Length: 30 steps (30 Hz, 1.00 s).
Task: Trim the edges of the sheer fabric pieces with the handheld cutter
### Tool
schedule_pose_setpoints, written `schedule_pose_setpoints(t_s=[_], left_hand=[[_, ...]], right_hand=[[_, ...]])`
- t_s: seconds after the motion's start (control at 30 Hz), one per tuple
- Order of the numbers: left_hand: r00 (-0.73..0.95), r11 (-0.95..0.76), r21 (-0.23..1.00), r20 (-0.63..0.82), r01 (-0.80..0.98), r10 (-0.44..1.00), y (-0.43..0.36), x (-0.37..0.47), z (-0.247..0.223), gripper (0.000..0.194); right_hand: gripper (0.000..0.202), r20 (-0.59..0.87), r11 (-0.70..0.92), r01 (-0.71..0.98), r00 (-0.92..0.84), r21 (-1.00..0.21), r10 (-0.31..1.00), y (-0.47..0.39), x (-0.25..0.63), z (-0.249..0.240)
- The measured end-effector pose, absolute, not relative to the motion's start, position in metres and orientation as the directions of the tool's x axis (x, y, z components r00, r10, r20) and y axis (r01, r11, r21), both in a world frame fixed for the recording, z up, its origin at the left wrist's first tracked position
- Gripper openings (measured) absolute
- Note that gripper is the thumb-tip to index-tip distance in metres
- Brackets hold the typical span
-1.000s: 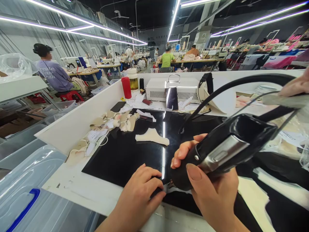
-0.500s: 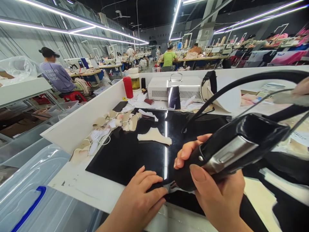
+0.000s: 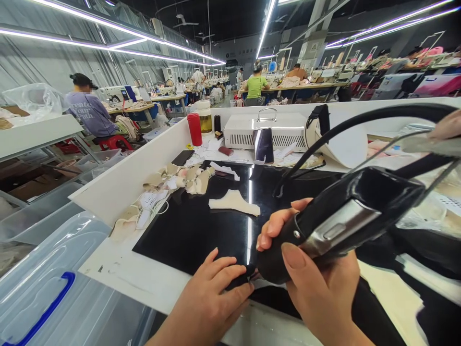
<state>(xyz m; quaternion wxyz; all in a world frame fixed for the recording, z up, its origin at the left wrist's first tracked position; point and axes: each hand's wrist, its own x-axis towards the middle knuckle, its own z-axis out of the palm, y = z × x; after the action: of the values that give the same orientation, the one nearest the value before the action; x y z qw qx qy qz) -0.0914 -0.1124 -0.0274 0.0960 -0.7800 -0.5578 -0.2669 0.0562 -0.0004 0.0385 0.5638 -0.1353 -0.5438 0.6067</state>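
Note:
My right hand (image 3: pixel 320 288) is wrapped round a black corded hand tool (image 3: pixel 345 221) with a silver metal lever along its body. The tool is tilted, its lower end close above the front of a glossy black board (image 3: pixel 180 235). My left hand (image 3: pixel 216 288) lies at the board's front edge, fingers stretched out and fingertips close to the tool's lower end. Something small and pale shows under that end; the tool and fingers hide most of it. Farther back on the board rests a cream fabric piece (image 3: pixel 234 202).
Beige fabric pieces (image 3: pixel 198 180) lie piled at the board's left. Behind stand a white vented box (image 3: pixel 266 127), a phone (image 3: pixel 264 146) and a red cup (image 3: pixel 195 129). A black cable (image 3: pixel 360 122) arches at right. Clear plastic bins (image 3: pixel 72 250) stand left. Other people sit farther off.
The tool and my right hand have shifted slightly left, nearer my left fingertips. The whole view has drifted a little. The cream piece lies in the same place on the board.

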Motion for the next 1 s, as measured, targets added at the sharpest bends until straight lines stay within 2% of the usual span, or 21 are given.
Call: schedule_pose_setpoints(t_s=[0.27,0.57,0.77,1.0], left_hand=[[0.226,-0.369,0.167,0.547,0.915,0.806,-0.113,-0.092,-0.031,0.022],[0.144,-0.360,0.306,0.550,0.881,0.823,-0.114,-0.094,-0.021,0.013],[0.137,-0.346,0.338,0.513,0.875,0.847,-0.113,-0.093,-0.023,0.015],[0.152,-0.327,0.344,0.450,0.880,0.880,-0.111,-0.093,-0.024,0.019]], right_hand=[[0.030,0.456,0.256,-0.504,-0.324,-0.825,0.829,-0.001,0.055,0.038],[0.037,0.434,0.236,-0.528,-0.288,-0.816,0.854,-0.001,0.059,0.036],[0.038,0.440,0.241,-0.526,-0.294,-0.816,0.849,-0.003,0.057,0.036],[0.030,0.460,0.257,-0.503,-0.332,-0.825,0.824,-0.005,0.054,0.034]])
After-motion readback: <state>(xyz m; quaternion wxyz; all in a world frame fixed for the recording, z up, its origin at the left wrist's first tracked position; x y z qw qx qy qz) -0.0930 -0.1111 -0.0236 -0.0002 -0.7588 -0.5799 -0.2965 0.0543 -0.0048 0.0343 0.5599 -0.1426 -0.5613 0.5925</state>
